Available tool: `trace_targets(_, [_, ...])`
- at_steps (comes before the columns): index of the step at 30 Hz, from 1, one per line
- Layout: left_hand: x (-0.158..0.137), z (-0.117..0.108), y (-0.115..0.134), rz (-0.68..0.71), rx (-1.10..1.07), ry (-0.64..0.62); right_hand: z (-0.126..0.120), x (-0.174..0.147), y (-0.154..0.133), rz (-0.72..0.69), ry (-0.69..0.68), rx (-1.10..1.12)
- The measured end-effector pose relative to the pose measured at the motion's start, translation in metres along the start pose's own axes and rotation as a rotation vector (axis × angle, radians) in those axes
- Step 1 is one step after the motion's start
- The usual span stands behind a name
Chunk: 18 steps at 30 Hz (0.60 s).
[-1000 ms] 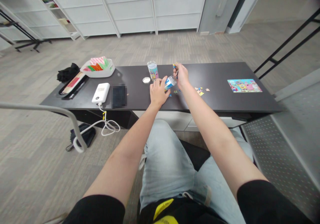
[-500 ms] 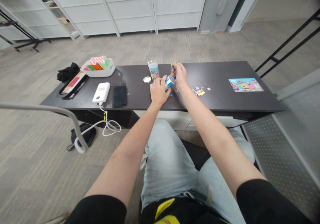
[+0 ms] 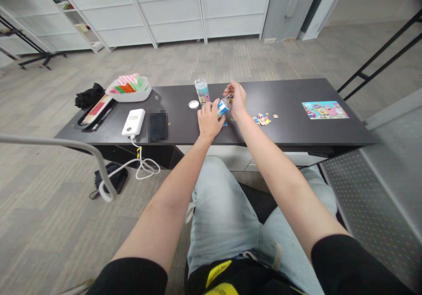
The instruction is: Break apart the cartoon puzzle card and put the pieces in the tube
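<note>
My left hand (image 3: 210, 118) is wrapped round a small clear jar with a blue label (image 3: 223, 107), which lies tilted with its mouth to the right. At that mouth my right hand (image 3: 238, 99) is cupped, fingers curled over a few jigsaw puzzle pieces (image 3: 230, 96); its palm side is partly hidden. A pile of loose puzzle pieces (image 3: 262, 119) lies on the black table right of my right wrist. Behind the left hand a second clear jar with a printed label (image 3: 202, 92) stands upright, a round white lid (image 3: 193, 104) beside it.
A colourful cartoon picture sheet (image 3: 325, 110) lies on the right of the table (image 3: 290, 97). To the left are a white power bank with a cable (image 3: 133, 122), a dark pixelated object (image 3: 158, 126), a white basket (image 3: 132, 95), a long tray (image 3: 95, 112) and a black cloth bundle (image 3: 89, 95).
The puzzle pieces in my right hand have come down from above the jar to its mouth. My left hand and the jar have hardly moved.
</note>
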<state>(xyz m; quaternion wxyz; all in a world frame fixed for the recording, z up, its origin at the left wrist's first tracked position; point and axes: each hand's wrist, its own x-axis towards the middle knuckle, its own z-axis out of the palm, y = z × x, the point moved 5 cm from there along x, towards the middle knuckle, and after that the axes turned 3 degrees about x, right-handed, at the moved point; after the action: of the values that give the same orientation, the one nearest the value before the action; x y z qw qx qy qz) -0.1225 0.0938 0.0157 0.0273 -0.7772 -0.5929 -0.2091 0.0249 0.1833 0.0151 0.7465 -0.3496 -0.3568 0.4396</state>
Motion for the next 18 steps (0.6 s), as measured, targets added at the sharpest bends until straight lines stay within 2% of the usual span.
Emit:
trace_targets(4, [0.000,0.002,-0.002,-0.003,-0.032,0.019,0.002,-0.012,-0.006,-0.005,0.027,0.056])
trace_targets(8, [0.001,0.006,-0.005,-0.004,-0.093,0.050,0.010,-0.019,-0.014,-0.014,-0.089,0.041])
trace_targets(11, [0.003,0.010,-0.007,-0.002,-0.151,0.067,0.008,-0.008,-0.024,-0.092,-0.171,-0.007])
trace_targets(14, [0.007,0.015,-0.014,-0.013,-0.255,0.103,-0.024,0.012,-0.041,-0.214,-0.079,-0.149])
trace_targets(16, [0.009,0.018,-0.022,-0.056,-0.325,0.140,-0.062,0.017,-0.056,-0.275,0.008,-0.420])
trace_targets(18, [0.011,0.022,-0.032,-0.126,-0.383,0.178,-0.106,0.007,-0.074,-0.309,0.053,-0.773])
